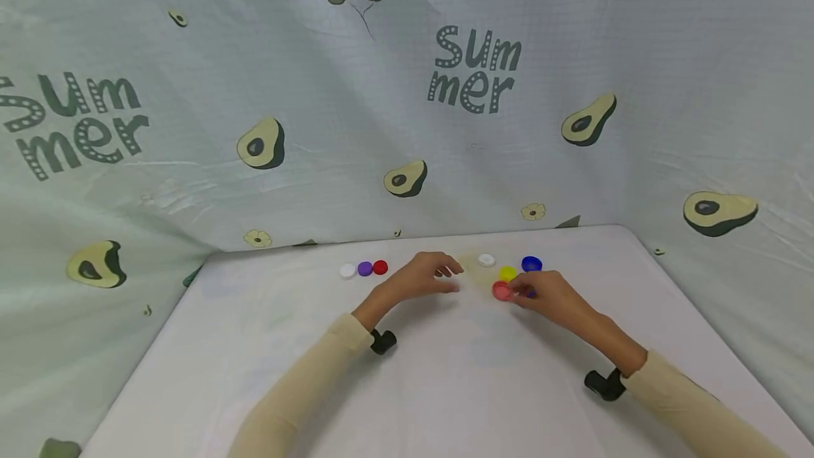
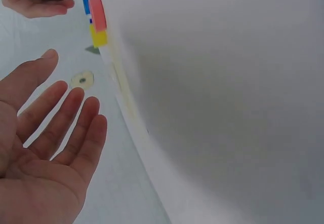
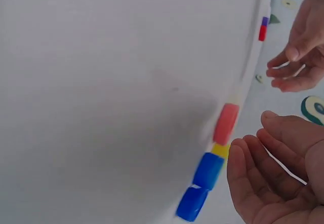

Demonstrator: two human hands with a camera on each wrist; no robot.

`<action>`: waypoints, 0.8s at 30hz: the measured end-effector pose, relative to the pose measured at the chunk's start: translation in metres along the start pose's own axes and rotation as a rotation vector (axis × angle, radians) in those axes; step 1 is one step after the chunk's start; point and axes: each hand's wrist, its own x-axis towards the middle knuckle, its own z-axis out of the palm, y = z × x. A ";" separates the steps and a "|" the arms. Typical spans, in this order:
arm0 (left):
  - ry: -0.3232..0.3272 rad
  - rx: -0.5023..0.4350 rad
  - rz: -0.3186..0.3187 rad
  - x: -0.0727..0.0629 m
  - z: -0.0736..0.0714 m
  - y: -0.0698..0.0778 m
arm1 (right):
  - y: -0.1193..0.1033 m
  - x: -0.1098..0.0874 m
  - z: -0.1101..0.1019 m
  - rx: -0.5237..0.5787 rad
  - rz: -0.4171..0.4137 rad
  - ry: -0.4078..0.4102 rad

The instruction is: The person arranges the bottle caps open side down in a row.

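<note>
Left hand [image 1: 421, 277] over white table [image 1: 445, 380]. Right hand [image 1: 555, 298] by light-red cap [image 1: 502, 291]. Yellow cap [image 1: 507, 273], blue cap [image 1: 531, 263], white cap [image 1: 486, 260] behind. Off left, purple cap [image 1: 365, 268] between other white cap [image 1: 347, 271] and dark-red cap [image 1: 380, 267].

Red cap [image 1: 502, 291] and blue cap [image 1: 531, 263], smooth plastic, the blue faintly glossy; backdrop [image 1: 356, 104], printed cloth, creased, with slight sheen; tabletop [image 1: 445, 380], smooth, matt; sleeves [image 1: 305, 373], matt cloth; wrist device [image 1: 384, 341], dark, apparently plastic.
</note>
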 end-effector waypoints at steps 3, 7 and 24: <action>-0.014 0.000 -0.001 0.011 0.010 0.002 | 0.004 -0.008 0.002 0.009 0.028 -0.006; -0.038 -0.037 -0.042 0.028 0.022 0.002 | 0.005 -0.008 0.007 0.019 0.043 0.014; -0.102 -0.084 -0.077 0.070 0.047 0.012 | 0.003 0.007 0.011 -0.049 0.181 0.008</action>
